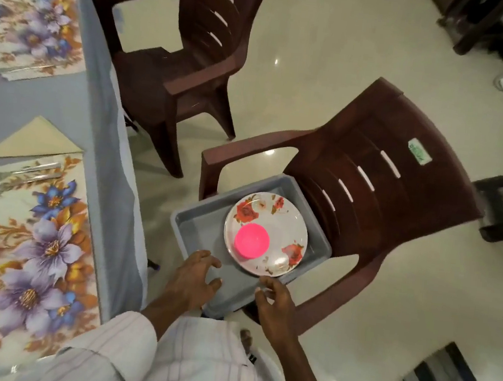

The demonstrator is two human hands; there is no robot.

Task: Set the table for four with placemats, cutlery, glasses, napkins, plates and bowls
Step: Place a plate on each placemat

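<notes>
Head | round plate (265,232), pink bowl (251,241), grey tub (195,228) | left hand (194,278), right hand (274,305): grips slack, empty

Head view looks steeply down — close above the grey tub (201,230).

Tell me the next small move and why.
Probably grip the floral plate by its near rim and lift it with the pink bowl on it. The left hand and right hand are empty, close to it at the grey tub, and the near placemat shows no plate.
</notes>
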